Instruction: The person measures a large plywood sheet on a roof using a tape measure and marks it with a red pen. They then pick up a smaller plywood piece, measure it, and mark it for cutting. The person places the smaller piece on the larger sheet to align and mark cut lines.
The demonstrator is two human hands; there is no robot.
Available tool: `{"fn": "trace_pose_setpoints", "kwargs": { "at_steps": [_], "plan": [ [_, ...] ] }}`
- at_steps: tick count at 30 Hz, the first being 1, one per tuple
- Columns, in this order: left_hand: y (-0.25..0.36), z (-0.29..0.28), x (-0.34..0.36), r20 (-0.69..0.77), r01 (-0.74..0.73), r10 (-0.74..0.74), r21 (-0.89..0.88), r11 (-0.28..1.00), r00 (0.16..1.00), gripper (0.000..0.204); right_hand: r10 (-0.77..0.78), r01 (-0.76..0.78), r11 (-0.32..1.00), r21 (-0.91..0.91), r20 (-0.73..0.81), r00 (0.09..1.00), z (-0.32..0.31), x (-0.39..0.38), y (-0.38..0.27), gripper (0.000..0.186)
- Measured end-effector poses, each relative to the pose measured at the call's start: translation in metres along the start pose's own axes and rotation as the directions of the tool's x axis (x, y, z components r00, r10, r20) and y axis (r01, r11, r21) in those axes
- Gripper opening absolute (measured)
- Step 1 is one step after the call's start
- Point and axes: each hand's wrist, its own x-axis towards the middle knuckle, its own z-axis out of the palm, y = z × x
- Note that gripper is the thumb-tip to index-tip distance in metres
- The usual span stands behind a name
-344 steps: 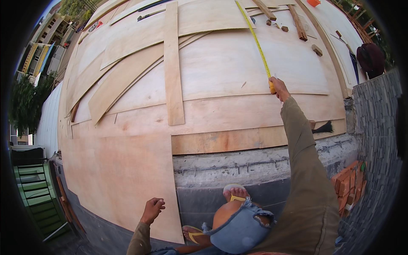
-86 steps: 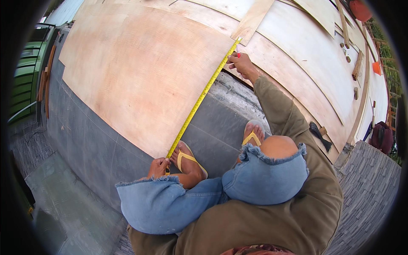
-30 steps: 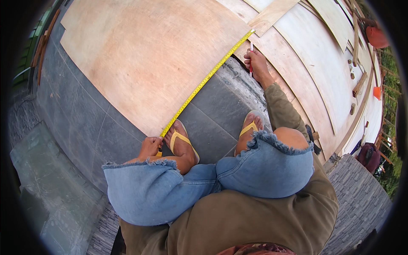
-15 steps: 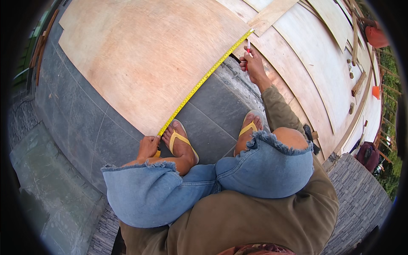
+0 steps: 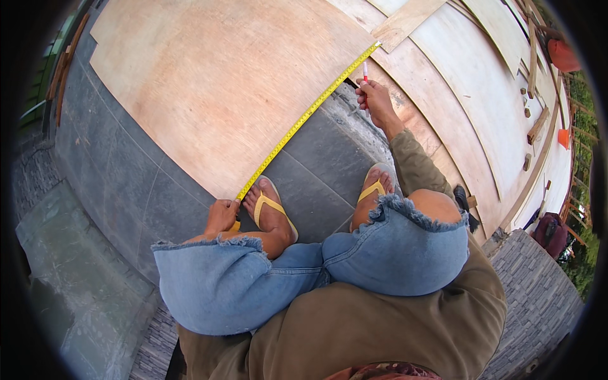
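Left hand [image 5: 221, 216] (centre left) grips tape measure [image 5: 306, 119], best kept taut along plywood sheet [image 5: 221, 88]; right hand [image 5: 378, 104] (upper centre) grips marker [image 5: 365, 71]

Marker [image 5: 365, 75] now in right fingers [image 5: 361, 91], tape [image 5: 310, 114] relaid along nearest plywood [image 5: 221, 88]

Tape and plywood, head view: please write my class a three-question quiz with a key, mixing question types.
1. Multiple choice: what does the right hand hold? (a) a hammer (b) a pen (c) a brush
2. True or false: the left hand holds the far, hooked end of the tape.
3. Fill in: the tape runs along the ____ of the plywood.

Key: 1. b. 2. False: it grips the near end. 3. edge.
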Motion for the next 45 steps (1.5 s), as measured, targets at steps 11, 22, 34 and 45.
{"fn": "trace_pose_setpoints", "kwargs": {
  "at_steps": [11,22,34,45],
  "plan": [
    [-0.002,0.001,-0.001,-0.014,0.022,-0.021,0.01,1.0,1.0,0.042,0.01,-0.009,0.999,-0.039,0.028,1.0,0.001,-0.001,0.005,0.03],
    [-0.015,0.008,0.008,-0.023,0.007,-0.006,0.03,1.0,1.0,0.042,-0.002,0.003,1.0,-0.024,0.045,0.999,0.003,-0.004,0.007,0.03],
    [-0.021,0.013,0.011,-0.046,0.022,-0.02,0.053,0.998,0.999,0.036,0.009,-0.01,1.0,0.007,0.043,0.999,0.004,-0.006,0.004,0.025],
    [0.05,-0.019,0.006,0.212,-0.099,0.223,-0.475,0.875,0.952,0.028,-0.06,0.057,0.996,0.067,0.04,0.997,0.0,-0.009,-0.001,0.027]
  ]
}}
